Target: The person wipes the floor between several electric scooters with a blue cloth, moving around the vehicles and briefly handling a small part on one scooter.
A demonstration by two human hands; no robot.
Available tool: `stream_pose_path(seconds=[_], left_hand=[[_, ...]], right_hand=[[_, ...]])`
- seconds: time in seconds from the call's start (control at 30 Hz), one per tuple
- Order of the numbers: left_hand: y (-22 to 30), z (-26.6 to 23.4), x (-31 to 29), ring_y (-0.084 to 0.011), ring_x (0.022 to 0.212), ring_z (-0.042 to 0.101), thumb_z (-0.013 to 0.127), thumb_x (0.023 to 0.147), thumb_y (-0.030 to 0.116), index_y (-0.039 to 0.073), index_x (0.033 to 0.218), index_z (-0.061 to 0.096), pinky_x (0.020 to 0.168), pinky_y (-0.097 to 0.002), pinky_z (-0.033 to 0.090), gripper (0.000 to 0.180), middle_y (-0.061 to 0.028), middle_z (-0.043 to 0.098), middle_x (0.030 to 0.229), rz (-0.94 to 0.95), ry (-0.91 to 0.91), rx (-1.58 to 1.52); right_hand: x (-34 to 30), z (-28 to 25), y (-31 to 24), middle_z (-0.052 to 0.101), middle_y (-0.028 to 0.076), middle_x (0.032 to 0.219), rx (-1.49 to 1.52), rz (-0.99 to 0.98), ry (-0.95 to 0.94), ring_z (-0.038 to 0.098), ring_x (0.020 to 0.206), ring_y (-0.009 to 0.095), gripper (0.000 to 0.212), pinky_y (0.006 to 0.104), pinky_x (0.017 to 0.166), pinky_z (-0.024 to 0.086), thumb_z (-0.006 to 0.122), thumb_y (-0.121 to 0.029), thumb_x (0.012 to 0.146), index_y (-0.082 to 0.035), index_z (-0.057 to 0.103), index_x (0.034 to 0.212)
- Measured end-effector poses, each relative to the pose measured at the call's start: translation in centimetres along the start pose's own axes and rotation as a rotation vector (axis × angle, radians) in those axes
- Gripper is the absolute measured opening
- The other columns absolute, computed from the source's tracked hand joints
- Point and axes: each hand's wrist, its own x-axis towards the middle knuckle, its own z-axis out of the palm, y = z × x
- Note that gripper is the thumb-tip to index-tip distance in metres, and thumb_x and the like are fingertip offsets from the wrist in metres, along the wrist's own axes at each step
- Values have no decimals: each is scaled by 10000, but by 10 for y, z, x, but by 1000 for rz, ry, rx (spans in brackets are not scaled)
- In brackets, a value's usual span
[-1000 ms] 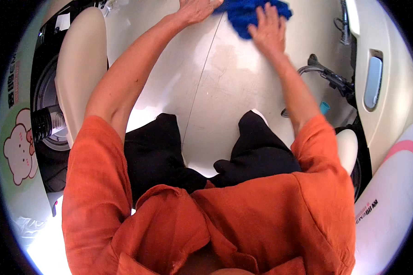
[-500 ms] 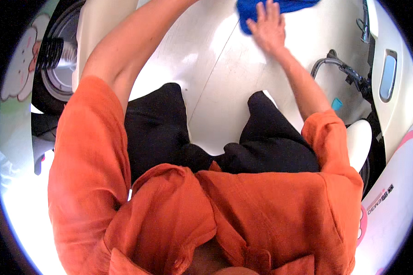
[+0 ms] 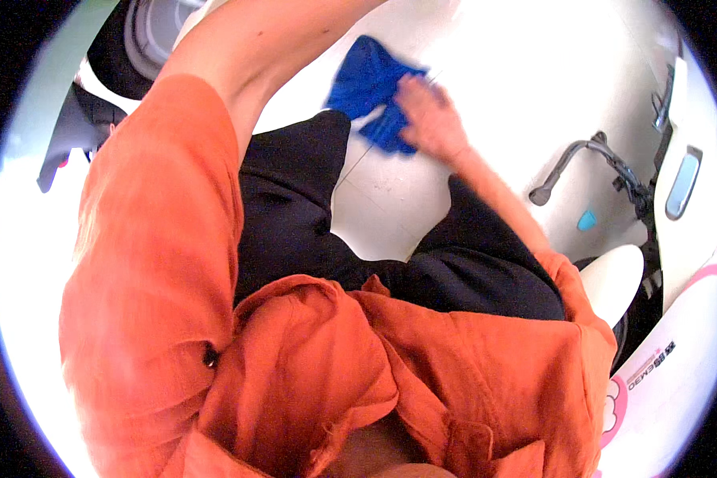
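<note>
Blue crumpled fabric cloth (image 3: 366, 76) lies in the head view at twelve o'clock, on the pale, shiny floor panel (image 3: 390, 203). Half a second ago it sat farther out at the upper edge, toward one o'clock, partly cut off; it is now drawn in, just beyond the left knee of the black trousers (image 3: 291, 179), and all but a little of it shows. It is rumpled, and a gap low in its folds lets the floor through.

The bare right hand (image 3: 430, 119), at one o'clock, has come back with it. Slightly blurred, it lies palm down against the cloth's right side, fingers stretched out rather than closed round the fabric. The left hand is beyond the upper edge, past the bare left forearm (image 3: 299, 40) at eleven o'clock, so I cannot tell its state.

For the work in hand, this suggests a sweeping stroke brought toward the body, one-handed as far as shows. The small turquoise plastic piece (image 3: 587, 221) near three o'clock sits well apart from the cloth.
</note>
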Motion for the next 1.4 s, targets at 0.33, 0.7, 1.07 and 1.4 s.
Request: stream_pose_path(seconds=[0.33, 0.7, 1.07, 1.4], left_hand=[[44, 4, -183, -360, 1070, 588, 519, 934, 347, 40, 1161, 603, 906, -539, 448, 392, -189, 632, 1122, 26, -543, -8], [26, 61, -363, -351, 1003, 603, 525, 931, 324, -25, 1021, 610, 874, -496, 452, 370, -187, 615, 1007, -118, -476, -233], [-8, 30, -400, -341, 1294, 429, 414, 986, 411, 0, 1392, 400, 1083, -449, 353, 578, -202, 472, 1375, -513, -901, -303], [-65, 98, -426, -377, 1158, 544, 411, 986, 347, -45, 1207, 552, 1003, -502, 414, 472, -251, 592, 1193, -450, -867, -338]], right_hand=[[44, -67, 230, 134, 179, 1570, -104, 896, 306, 81, 1457, 345, 756, 600, 1114, 123, 457, -552, 915, -81, 266, 1475], [251, -4, 106, 192, 327, 1502, -167, 544, 569, 112, 1421, 461, 777, 602, 1110, 112, 444, -509, 912, 63, 312, 1421], [164, 41, -87, 303, 180, 1511, -56, -458, 186, 216, 1425, 310, 653, 518, 1133, 185, 563, -421, 875, -34, 438, 1386], [5, 44, -141, 198, 80, 1575, 10, -841, -428, 149, 1459, 221, 753, 445, 1162, 156, 659, -392, 796, -122, 376, 1440]])
